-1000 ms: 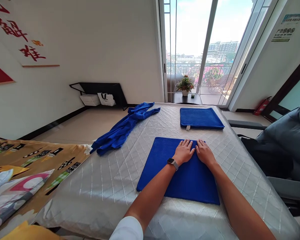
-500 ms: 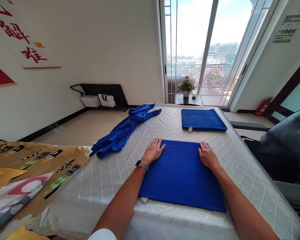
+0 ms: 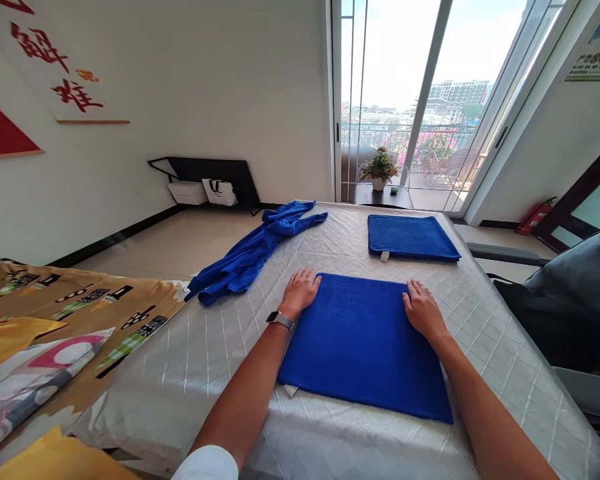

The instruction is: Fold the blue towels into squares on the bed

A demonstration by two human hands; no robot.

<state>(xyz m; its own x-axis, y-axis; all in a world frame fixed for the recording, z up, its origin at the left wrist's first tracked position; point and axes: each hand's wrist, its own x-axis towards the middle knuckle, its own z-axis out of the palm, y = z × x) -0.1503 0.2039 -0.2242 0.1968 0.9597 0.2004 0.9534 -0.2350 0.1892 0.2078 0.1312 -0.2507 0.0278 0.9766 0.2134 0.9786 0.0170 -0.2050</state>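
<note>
A blue towel [image 3: 365, 340], folded flat into a rectangle, lies in front of me on a silvery quilted mattress [image 3: 220, 360]. My left hand [image 3: 301, 291] rests at its far left corner, fingers stretched out and thumb along the edge. At the far right corner my right hand [image 3: 424, 311] lies flat with its fingers extended. Neither hand grips the cloth. A small white tag [image 3: 291, 391] pokes out under the near left corner. Beyond it is a second folded blue towel [image 3: 413, 238], also tagged. A crumpled blue cloth [image 3: 250, 257] stretches along the mattress's left edge.
To the left is a bed with a tan patterned sheet [image 3: 75, 300] and a pillow [image 3: 40, 380]. A grey padded seat [image 3: 575, 287] stands at the right. A potted plant [image 3: 379, 168] sits on a small dark table before the glass door.
My left hand has slid left from the middle of the towel's far edge to its left corner. My right hand has shifted slightly right. The view has turned a little.
</note>
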